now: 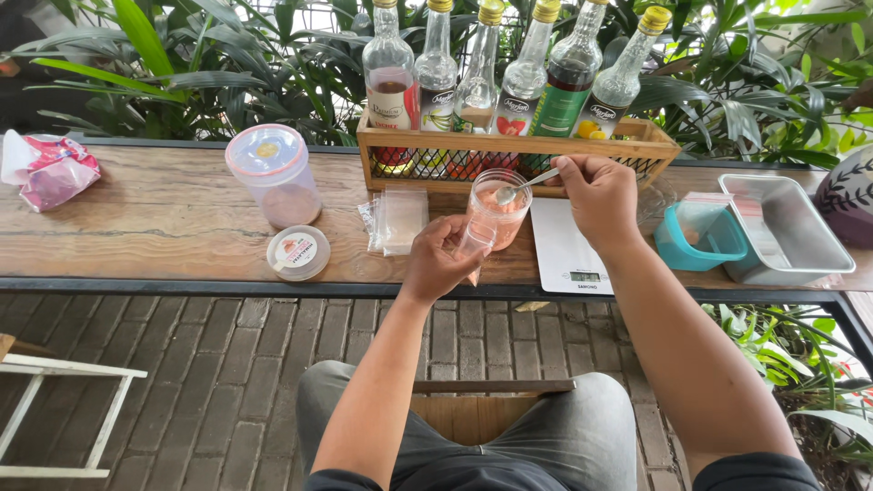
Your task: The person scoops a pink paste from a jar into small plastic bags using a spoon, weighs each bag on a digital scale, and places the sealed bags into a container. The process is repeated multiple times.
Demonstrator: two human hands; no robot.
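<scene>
My left hand (439, 261) holds a small clear plastic pouch (475, 242) open, just in front of a clear jar of pink powder (498, 207) that stands on the wooden counter. My right hand (598, 197) grips a metal spoon (520, 187); the spoon's bowl rests over the mouth of the jar with pink powder on it. A flat white kitchen scale (564, 247) lies right of the jar, under my right wrist. A stack of empty clear pouches (395, 219) sits left of the jar.
A wooden crate (514, 153) with several syrup bottles stands behind the jar. Left are a lidded tub of pink powder (275, 173), a small round lidded container (298, 252) and a pink bag (53, 168). Right are a teal box (698, 236) and a metal tray (782, 227).
</scene>
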